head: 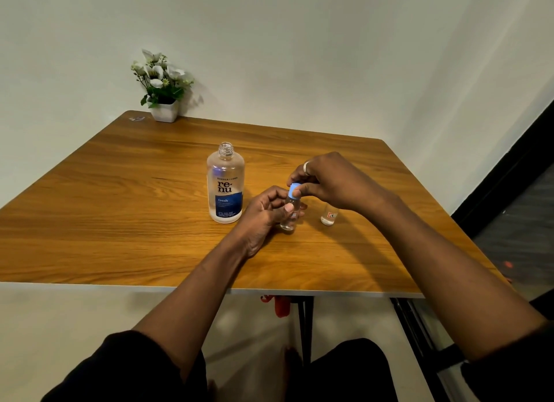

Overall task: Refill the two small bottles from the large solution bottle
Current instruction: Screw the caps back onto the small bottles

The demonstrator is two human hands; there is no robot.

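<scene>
The large renu solution bottle [225, 185] stands upright and uncapped near the middle of the wooden table [120, 206], its open neck showing. Just to its right the left hand [263, 215] curls round a small clear bottle [289, 218], thumb across the front, so most of the bottle's body is covered and only its base and a scrap of label show. The right hand [329, 182], with a ring [306, 166] on one finger, pinches the blue cap [294, 189] at that bottle's top; whether the cap is seated or loose cannot be told. The second small bottle [329, 217] stands on the table just right of the first, its top hidden under the right hand. A pot of white flowers [163, 86] sits at the far left corner. A red object [280, 305] below the table is cut off by its edge and is hard to make out
</scene>
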